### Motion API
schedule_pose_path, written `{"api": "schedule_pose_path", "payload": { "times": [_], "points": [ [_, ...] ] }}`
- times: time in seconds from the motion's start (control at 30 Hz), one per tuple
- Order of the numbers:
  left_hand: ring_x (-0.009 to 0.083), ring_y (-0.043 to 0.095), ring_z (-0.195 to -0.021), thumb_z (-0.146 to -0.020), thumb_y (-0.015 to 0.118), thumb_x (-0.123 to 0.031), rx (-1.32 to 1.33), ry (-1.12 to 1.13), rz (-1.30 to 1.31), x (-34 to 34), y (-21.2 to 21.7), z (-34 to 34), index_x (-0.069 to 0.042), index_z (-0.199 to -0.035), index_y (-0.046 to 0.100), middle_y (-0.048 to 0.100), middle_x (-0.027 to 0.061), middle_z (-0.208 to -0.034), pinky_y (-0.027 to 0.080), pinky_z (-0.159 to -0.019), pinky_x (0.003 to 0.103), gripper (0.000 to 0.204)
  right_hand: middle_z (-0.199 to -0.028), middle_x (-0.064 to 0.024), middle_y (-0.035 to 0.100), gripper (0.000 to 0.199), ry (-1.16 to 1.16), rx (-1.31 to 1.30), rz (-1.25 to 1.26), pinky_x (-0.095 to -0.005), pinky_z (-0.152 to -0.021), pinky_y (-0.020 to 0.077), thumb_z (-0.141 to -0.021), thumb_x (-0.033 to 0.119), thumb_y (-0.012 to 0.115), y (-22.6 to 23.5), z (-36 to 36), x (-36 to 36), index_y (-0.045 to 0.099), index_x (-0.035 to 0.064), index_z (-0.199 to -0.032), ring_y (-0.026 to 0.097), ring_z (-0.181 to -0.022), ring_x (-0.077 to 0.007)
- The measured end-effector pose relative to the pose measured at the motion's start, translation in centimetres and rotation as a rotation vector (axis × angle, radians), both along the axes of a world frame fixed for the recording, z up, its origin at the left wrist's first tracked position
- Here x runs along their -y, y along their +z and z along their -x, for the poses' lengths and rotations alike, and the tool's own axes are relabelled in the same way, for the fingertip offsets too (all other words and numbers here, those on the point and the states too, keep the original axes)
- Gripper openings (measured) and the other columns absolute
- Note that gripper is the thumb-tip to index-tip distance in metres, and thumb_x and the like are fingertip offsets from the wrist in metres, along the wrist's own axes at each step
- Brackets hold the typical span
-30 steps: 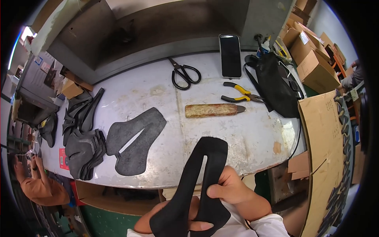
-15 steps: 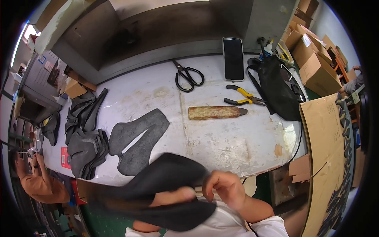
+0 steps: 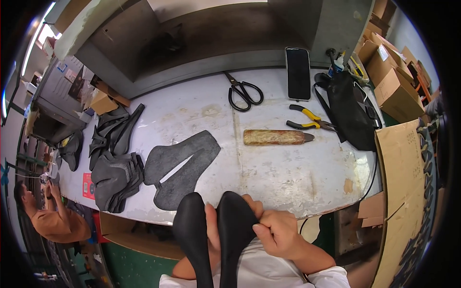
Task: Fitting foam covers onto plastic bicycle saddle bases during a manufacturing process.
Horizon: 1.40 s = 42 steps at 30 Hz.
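Observation:
Just off the table's near edge I hold a black, smooth shoe upper (image 3: 235, 222), its two rounded lobes pointing away from me and its long strips running down toward my body. My left hand (image 3: 212, 228) is between the two lobes, gripping the piece from inside; its lower part is hidden. My right hand (image 3: 278, 233) pinches the outer edge of the right lobe with thumb and bent fingers. Beyond the lobes a flat grey upper piece (image 3: 180, 168) with a slit lies on the table.
Stacked grey pieces (image 3: 115, 182) and black folded pieces (image 3: 115, 129) lie at the left. Scissors (image 3: 245, 96), a wooden-handled tool (image 3: 276, 137), yellow-black pliers (image 3: 309, 121), a phone (image 3: 298, 74) and a black bag (image 3: 350, 110) lie farther back. A co-worker (image 3: 57, 221) is at far left.
The shoe upper has swung from a blurred sideways position to upright, lobes pointing away. My right hand, apart from its edge or barely touching before, now pinches the right lobe. The view has shifted slightly.

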<state>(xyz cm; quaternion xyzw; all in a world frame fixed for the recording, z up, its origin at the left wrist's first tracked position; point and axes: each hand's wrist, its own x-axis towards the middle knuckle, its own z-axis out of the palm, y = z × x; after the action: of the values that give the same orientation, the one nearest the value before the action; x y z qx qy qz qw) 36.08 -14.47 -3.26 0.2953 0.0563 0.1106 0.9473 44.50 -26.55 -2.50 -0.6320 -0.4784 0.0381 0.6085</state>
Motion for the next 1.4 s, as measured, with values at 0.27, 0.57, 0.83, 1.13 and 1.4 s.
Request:
{"api": "schedule_pose_path", "payload": {
  "times": [0.27, 0.57, 0.83, 1.13, 1.4],
  "points": [
    [0.0139, 0.050, -0.085, -0.092, 0.036, -0.070, -0.191, 0.080, -0.417, -0.5, 0.7, 0.4, -0.005, -0.106, 0.045, 0.050, 0.0061, -0.091, 0.041, -0.081, 0.026, 0.067, -0.064, 0.0001, 0.056, 0.023, 0.051, -1.270, -0.099, -0.0221, -0.051, 0.0370, -0.096, 0.016, 0.062, 1.2, 0.5, -0.7, 0.053, 0.0020, -0.079, 0.047, -0.058, -0.0049],
    [0.0195, 0.053, -0.111, -0.091, 0.051, -0.058, -0.207, 0.030, -0.193, 0.8, 1.1, 1.7, -0.005, -0.127, 0.043, 0.053, 0.0104, -0.114, 0.040, -0.101, 0.033, 0.065, -0.053, -0.0097, 0.055, 0.018, -0.222, -0.230, 0.057, -0.0264, -0.041, 0.0383, -0.089, 0.012, 0.070, 1.3, -0.1, -0.4, 0.058, 0.0015, -0.081, 0.053, -0.045, -0.0093],
    [0.0174, 0.051, -0.117, -0.081, 0.067, -0.032, -0.274, 0.053, -0.266, 0.6, 4.6, -0.1, -0.003, -0.132, 0.044, 0.051, 0.0097, -0.122, 0.039, -0.102, 0.032, 0.063, -0.070, 0.0023, 0.056, 0.024, 0.025, -0.779, 0.157, -0.0214, -0.056, 0.0380, -0.098, 0.017, 0.058, 3.0, -2.0, 1.2, 0.057, 0.0007, -0.081, 0.045, -0.066, -0.0016],
    [0.0213, 0.059, -0.089, -0.093, 0.058, -0.016, -0.620, -0.303, -1.011, -0.7, 6.5, 1.9, -0.004, -0.108, 0.062, 0.063, 0.0075, -0.091, 0.046, -0.079, 0.034, 0.020, -0.058, -0.0041, 0.056, 0.021, -0.039, -0.198, 0.238, -0.0258, -0.047, 0.0383, -0.093, 0.014, 0.064, 3.6, -3.2, 1.1, 0.060, 0.0013, -0.077, 0.050, -0.049, -0.0098],
    [0.0221, 0.058, -0.089, -0.093, 0.055, -0.014, -0.376, -0.271, -0.801, -0.9, 4.3, 2.3, -0.004, -0.107, 0.062, 0.063, 0.0078, -0.092, 0.047, -0.078, 0.035, 0.018, -0.066, 0.0004, 0.056, 0.022, 0.344, -0.877, 0.164, -0.0232, -0.053, 0.0390, -0.099, 0.017, 0.058, 2.8, -2.7, 0.2, 0.062, 0.0015, -0.083, 0.050, -0.060, -0.0049]
  ]
}}
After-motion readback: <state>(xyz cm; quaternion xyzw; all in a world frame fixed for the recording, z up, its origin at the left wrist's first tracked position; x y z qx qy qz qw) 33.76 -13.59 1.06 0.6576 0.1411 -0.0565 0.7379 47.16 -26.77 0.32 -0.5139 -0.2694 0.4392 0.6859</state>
